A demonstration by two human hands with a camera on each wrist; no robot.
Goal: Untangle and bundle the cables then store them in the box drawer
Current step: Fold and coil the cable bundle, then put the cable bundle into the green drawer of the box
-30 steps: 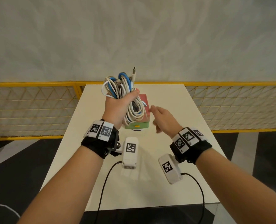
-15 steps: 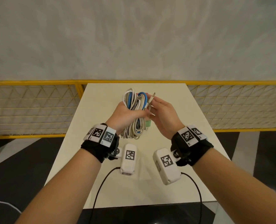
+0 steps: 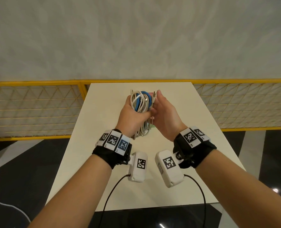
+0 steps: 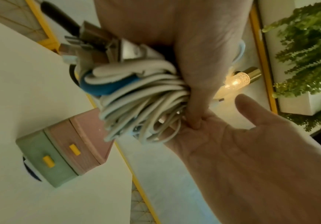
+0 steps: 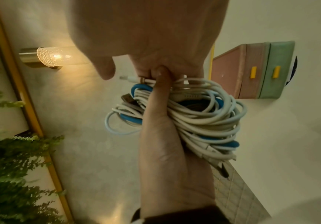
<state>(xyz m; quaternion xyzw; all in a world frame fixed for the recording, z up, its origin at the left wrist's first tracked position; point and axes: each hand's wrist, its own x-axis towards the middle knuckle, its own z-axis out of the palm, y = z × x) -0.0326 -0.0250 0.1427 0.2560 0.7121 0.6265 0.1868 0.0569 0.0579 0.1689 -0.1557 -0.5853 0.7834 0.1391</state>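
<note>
The left hand [image 3: 133, 116] grasps the cables [image 3: 141, 104], a coil of white and blue loops, with its thumb wrapped over the strands and fingers curled behind; the coil hangs above the surface [image 3: 103, 145], clear of it, nearer to the person than the box [image 4: 63, 151]. The right hand [image 3: 166, 116] lies against the right side of the coil, palm toward it, touching the left thumb; its fingers look mostly straight in the wrist views, thumb held apart, so its grip reads as released, pressing rather than clenching. A plug [image 3: 154, 95] sticks up from the top of the coil, just beside the right fingertips; other plugs [image 4: 90, 44] bunch at the coil's end in the left wrist view. The box sits on the surface beyond the coil, mostly hidden behind the hands in the head view; the wrist views show it pink above and green below, each drawer with a yellow tab, both pushed in. Behind the surface runs a yellow railing [image 3: 37, 83]; a lit lamp [image 5: 46, 57] and green foliage [image 5: 11, 166] show past the hands, far from the box.
</note>
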